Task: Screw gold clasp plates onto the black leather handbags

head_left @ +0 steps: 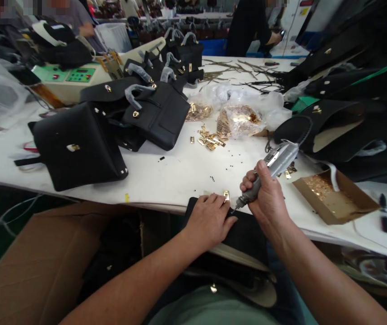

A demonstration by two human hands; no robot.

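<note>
My right hand (270, 201) is wrapped round a grey electric screwdriver (281, 158), its tip slanting down to the left. That tip meets the edge of a black leather handbag (251, 237) lying at the table's front edge and over my lap. My left hand (207, 221) presses on the bag's flap with bent fingers, the thumb close to the screwdriver tip. Just beyond those fingertips is a small gold metal plate (226, 195). A gold clasp (213, 288) shows on the bag's near part. Any screw under the tip is too small to make out.
Gold plates (210, 139) lie loose before a plastic bag of gold parts (239, 121). Finished-looking black handbags (78, 144) stand left. A cardboard tray (342, 203) with tiny gold pieces and a black marker (384, 214) lie right. A large carton (41, 253) stands below left.
</note>
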